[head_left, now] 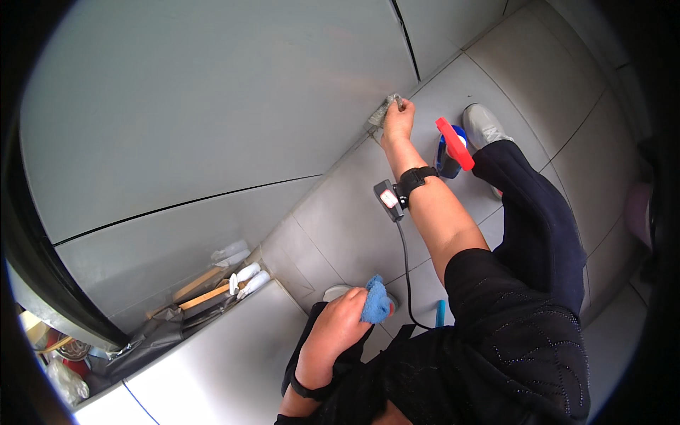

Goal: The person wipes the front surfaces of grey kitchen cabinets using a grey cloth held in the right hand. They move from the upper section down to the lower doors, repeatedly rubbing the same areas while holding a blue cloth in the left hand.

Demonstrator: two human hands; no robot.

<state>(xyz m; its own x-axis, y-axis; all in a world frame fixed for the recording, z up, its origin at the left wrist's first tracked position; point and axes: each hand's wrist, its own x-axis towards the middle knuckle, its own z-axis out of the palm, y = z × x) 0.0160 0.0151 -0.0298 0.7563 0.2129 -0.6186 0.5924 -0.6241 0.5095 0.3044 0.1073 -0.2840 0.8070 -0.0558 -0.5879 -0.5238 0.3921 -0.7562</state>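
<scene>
My right hand (399,122) reaches forward to where the grey wall panel (234,106) meets the tiled floor. Its fingers are closed on a small, pale grey brush-like scrubber (380,113), whose end sits at the seam; its exact kind is hard to make out. Nearer my body, my left hand (338,322) grips a bunched blue cloth (375,301) above the floor. A spray bottle with a blue body and red trigger head (455,144) stands to the right of my right forearm, close to my shoe (484,125).
Wooden-handled tools with white ends (212,294) lie in a gap between the panel and a white surface (205,361) at left. A black cable (406,262) hangs from the device on my right forearm. A pinkish round object (637,212) is at far right.
</scene>
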